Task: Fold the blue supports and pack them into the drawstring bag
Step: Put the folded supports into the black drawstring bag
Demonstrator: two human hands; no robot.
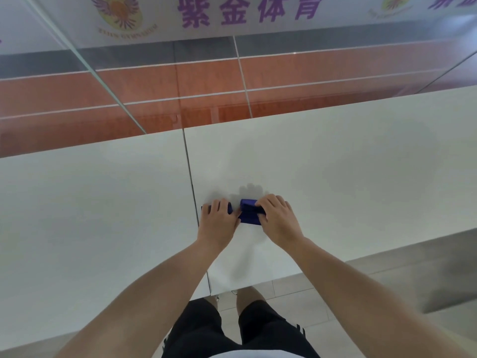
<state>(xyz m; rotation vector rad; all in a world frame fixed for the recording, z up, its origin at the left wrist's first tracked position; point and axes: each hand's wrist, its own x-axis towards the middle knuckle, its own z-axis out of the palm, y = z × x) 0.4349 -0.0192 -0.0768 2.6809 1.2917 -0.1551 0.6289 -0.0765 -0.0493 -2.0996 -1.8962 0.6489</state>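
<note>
A blue support (248, 212) lies on the white table (335, 164), just right of the seam between two tabletops. My left hand (219, 223) lies flat over its left part, fingers straight, and blue fabric shows beyond the fingertips. My right hand (277, 217) covers the right part, with its fingers curled over a raised fold of the fabric. Most of the support is hidden under both hands. No drawstring bag is in view.
A dark seam (189, 171) splits the two tabletops left of the hands. A glass wall (180, 81) rises behind the table's far edge. The near table edge (258, 282) is close to my legs, with tiled floor and a grey bench (426, 267) to the right.
</note>
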